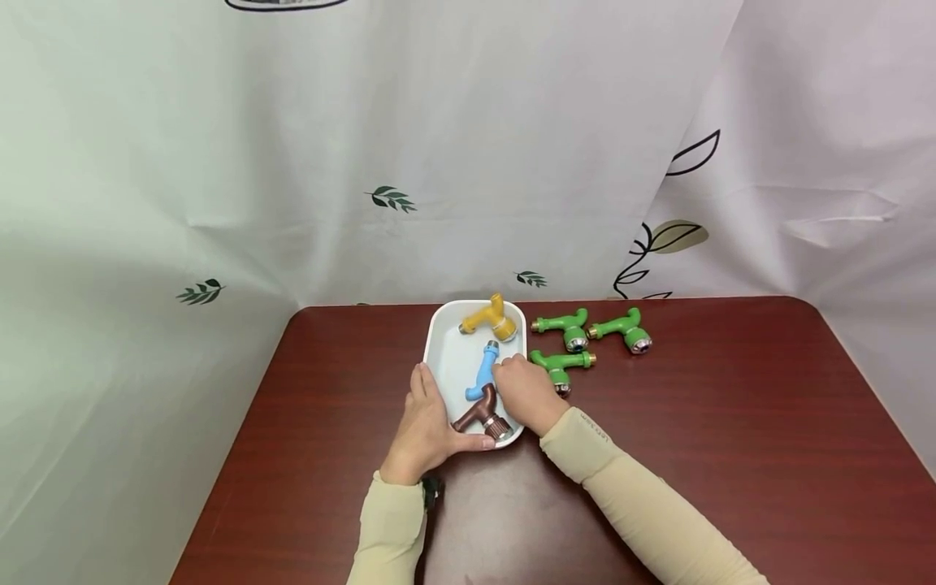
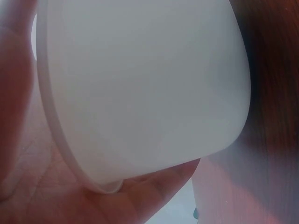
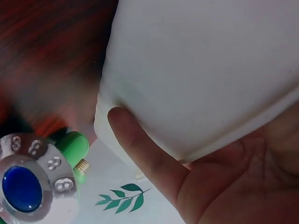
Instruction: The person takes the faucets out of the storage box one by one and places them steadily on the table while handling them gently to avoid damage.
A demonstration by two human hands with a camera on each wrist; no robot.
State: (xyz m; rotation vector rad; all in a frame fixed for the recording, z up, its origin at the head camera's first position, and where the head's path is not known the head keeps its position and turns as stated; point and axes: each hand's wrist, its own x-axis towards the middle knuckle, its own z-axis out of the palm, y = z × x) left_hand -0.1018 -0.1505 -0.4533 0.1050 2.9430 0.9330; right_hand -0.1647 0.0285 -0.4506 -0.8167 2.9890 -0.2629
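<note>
Rectangular white tray (image 1: 448, 357), rounded corners, open side up. Inside: yellow tap (image 1: 500, 322) at far end, blue tap (image 1: 484, 374) lengthwise at middle, dark brown tap (image 1: 483, 406) at near end.

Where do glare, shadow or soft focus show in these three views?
Head: pale glare on the dark-red wood-grain table at bottom centre; left wrist: rectangular white tray hazy, dark shadow across the table at lower right; right wrist: table blurred at left, green printed leaf sprig fairly crisp.
</note>
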